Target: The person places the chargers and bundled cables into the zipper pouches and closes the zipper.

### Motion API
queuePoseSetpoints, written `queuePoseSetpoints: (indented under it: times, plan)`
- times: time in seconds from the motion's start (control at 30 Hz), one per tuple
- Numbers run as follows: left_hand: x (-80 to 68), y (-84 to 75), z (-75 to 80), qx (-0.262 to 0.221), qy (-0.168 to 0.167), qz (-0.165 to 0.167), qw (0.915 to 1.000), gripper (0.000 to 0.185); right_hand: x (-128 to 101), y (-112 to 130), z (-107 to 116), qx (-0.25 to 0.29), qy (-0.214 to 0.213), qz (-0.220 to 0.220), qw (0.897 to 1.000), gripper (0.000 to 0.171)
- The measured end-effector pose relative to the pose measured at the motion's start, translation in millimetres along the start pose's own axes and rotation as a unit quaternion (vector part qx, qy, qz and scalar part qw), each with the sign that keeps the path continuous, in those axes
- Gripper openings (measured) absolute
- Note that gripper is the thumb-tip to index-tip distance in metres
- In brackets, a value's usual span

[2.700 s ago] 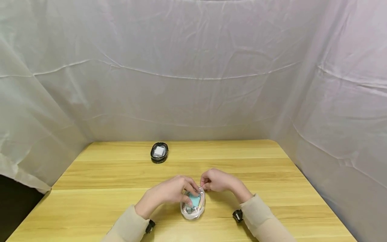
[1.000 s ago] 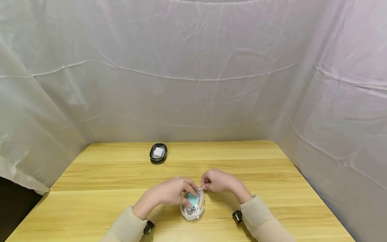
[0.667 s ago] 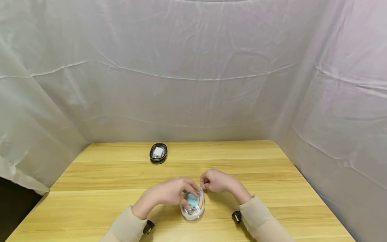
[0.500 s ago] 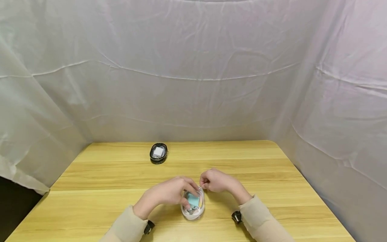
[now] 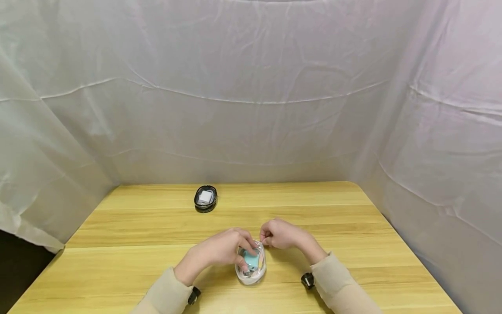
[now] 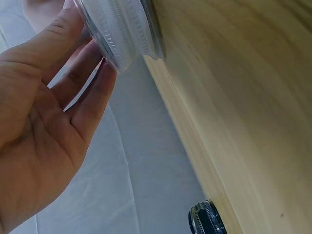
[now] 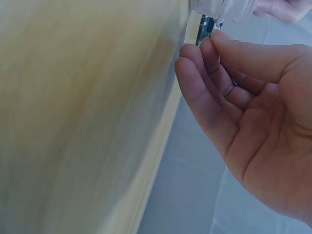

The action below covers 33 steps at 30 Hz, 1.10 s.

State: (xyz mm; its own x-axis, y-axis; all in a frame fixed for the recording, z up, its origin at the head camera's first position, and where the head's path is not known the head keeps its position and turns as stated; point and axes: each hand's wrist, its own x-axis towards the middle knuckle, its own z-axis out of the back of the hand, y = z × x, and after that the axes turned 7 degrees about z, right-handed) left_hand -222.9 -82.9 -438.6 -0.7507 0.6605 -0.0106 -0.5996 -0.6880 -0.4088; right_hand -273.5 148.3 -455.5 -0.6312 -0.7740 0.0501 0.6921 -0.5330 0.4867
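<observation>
— Hardly anything has moved since earlier: the left hand [image 5: 219, 250] still curls round the clear zip case [image 5: 251, 264] on the near table [image 5: 353, 226].

— And the right hand [image 5: 280, 234]?

— Pinching at the case's far rim, probably the zipper pull. It looks light and slick; hold the sides.

— Farther off?

— A black case [image 5: 205, 198], far left.
</observation>
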Motion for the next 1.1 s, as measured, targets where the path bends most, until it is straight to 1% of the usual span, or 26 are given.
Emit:
queuePoseSetpoints:
  times: [0.23, 0.43, 0.6, 0.9, 1.1]
  plan:
    - [-0.9, -0.5, 1.0, -0.013, -0.004, 0.004, 0.9999, 0.034, 0.2, -1.7, 0.2, 0.017, 0.007, -0.004, 1.000, 0.016]
    - [-1.0, -0.6, 0.6, -0.024, -0.004, 0.008, 0.9997, 0.033, -1.2, -3.6, 1.8, 0.013, 0.018, -0.009, 1.000, 0.017]
    - [0.4, -0.9, -0.7, -0.022, -0.006, 0.010, 0.9997, 0.031, -3.7, -3.6, 5.2, 0.014, 0.027, -0.010, 0.999, 0.018]
    - [3.0, 0.2, -2.5, -0.023, -0.007, 0.012, 0.9996, 0.032, -5.8, -4.2, 8.6, 0.033, 0.044, -0.011, 0.998, 0.018]
    - [3.0, -0.7, -2.6, -0.014, -0.008, 0.018, 0.9997, 0.032, -6.8, -4.9, 9.5, 0.048, 0.055, -0.006, 0.997, 0.018]
